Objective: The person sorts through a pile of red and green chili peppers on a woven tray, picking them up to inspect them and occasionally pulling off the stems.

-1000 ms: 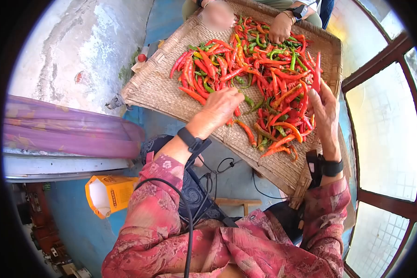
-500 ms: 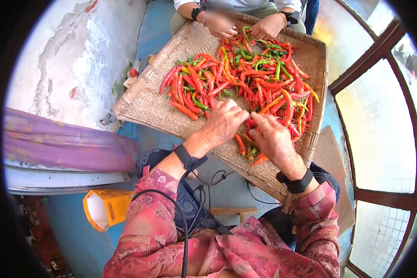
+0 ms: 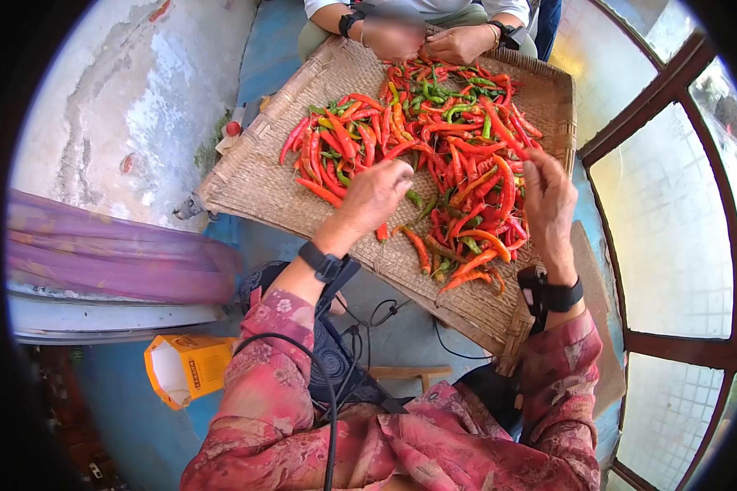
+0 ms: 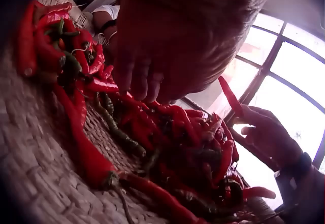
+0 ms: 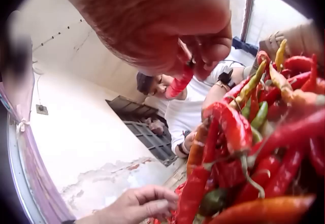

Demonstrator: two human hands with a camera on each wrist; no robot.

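The left hand (image 3: 368, 196) curls loosely, holding nothing visible, while the right hand (image 3: 552, 201) pinches a red pepper (image 4: 231, 97).

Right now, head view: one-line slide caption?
Right hand holds a red chili, left hand over a woven tray of red and green chilies, another person opposite.

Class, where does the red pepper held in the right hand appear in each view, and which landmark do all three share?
Head: red pepper, right of centre, pointing up-left from the right hand.
Left wrist: right of centre, angled up-left from it.
Right wrist: just above centre, below it.
Shared landmark: the pepper heap.
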